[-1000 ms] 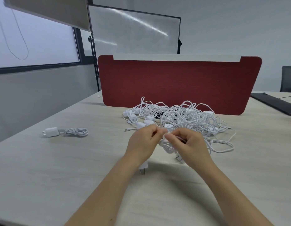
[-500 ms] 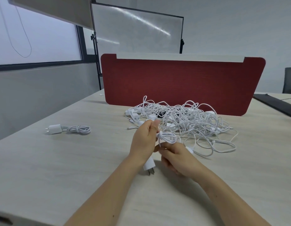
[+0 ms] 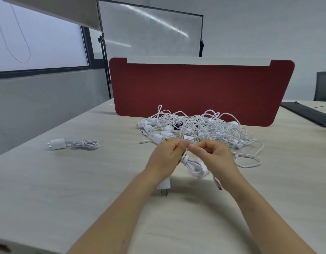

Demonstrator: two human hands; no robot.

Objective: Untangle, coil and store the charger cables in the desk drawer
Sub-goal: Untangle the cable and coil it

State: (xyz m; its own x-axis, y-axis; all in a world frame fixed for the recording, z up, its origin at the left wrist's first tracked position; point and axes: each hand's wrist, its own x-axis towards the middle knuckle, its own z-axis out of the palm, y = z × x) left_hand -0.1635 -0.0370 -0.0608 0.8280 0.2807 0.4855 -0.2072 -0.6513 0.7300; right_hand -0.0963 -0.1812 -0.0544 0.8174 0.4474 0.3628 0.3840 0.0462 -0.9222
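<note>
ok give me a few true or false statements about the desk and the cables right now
1. One coiled charger lies on the desk, apart from the tangled pile. True.
2. The pile sits just in front of the red divider. True.
3. Both hands are empty. False: the left hand and right hand hold a white cable bundle between them.
4. The pile's cables are black. False: they are white.
</note>
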